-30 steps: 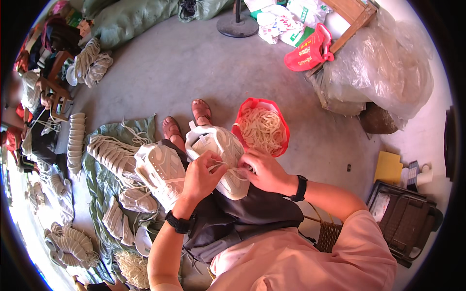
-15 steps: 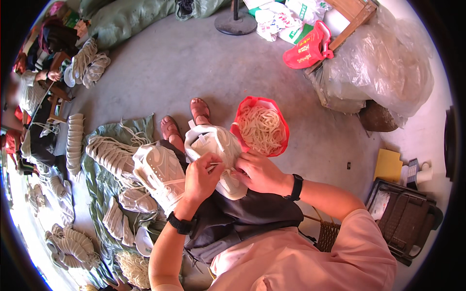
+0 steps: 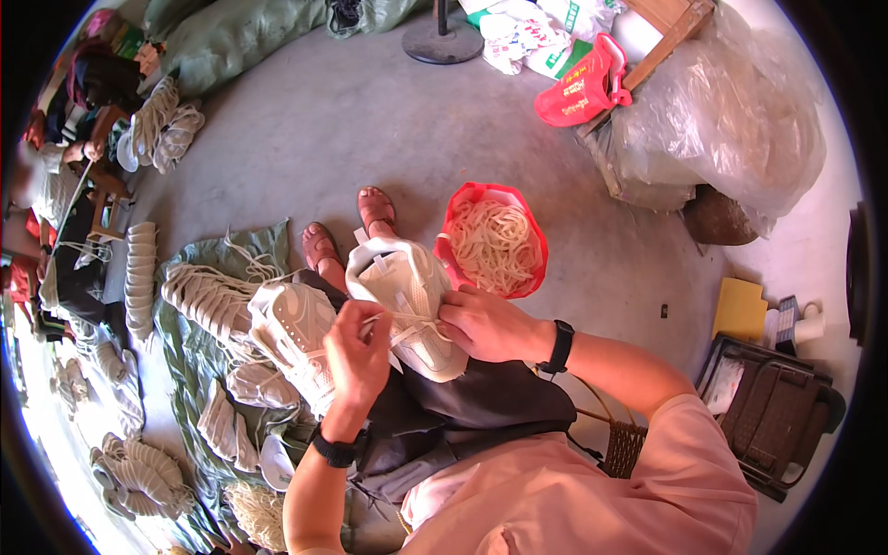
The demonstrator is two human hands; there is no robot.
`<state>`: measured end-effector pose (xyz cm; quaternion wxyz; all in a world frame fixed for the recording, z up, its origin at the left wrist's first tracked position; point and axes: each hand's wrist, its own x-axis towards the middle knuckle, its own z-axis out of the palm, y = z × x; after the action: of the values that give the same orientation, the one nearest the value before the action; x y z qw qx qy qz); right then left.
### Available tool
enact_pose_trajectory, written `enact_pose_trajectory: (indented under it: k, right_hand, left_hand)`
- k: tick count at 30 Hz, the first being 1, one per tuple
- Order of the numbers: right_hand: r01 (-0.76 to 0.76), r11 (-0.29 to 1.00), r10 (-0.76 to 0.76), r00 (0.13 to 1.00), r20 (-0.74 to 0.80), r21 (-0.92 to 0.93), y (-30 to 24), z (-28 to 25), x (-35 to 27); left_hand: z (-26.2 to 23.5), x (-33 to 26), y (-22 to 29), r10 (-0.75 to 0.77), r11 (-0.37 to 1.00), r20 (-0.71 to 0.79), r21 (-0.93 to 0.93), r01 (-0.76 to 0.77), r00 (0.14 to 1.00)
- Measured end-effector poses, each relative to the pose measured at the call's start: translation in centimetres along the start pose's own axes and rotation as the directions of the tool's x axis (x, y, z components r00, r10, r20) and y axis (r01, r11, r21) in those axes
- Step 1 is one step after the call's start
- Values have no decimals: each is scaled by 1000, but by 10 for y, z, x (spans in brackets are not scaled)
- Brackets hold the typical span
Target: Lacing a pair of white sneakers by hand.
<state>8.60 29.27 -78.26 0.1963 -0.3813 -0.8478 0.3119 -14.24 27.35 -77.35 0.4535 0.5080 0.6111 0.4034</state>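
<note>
White lace (image 3: 407, 326) runs taut between both hands over the pale shoe (image 3: 407, 310) on the lap. The left hand (image 3: 356, 356) pinches one end in closed fingers; the right hand (image 3: 486, 324) presses closed on the other at the shoe's tongue. A loose pinch might let the lace slip out, and the shoe could slide off. Just right, a red bag of laces (image 3: 495, 240); far right, a red pouch (image 3: 583, 88) beside clear plastic sacks (image 3: 731, 120).

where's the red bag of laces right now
In the head view, the red bag of laces sits on the floor just right of the white shoe on the person's lap, above the right hand.
</note>
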Motion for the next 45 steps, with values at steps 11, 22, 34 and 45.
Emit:
enact_pose_trajectory:
  k: [11,22,34,45]
  right_hand:
    - [-15,1000,14,998,59,16,32,-13,-1]
    - [-4,1000,4,999,33,-13,14,5,4]
    - [2,1000,-2,999,51,12,20,-1,5]
    - [-3,999,-2,992,127,42,32,-8,7]
  left_hand:
    - [-100,21,1,238,971,-618,125,-205,749]
    - [13,1,13,266,761,285,524,-382,921]
    - [6,8,13,328,806,151,470,-360,933]
    - [-143,23,0,306,912,-605,408,-44,735]
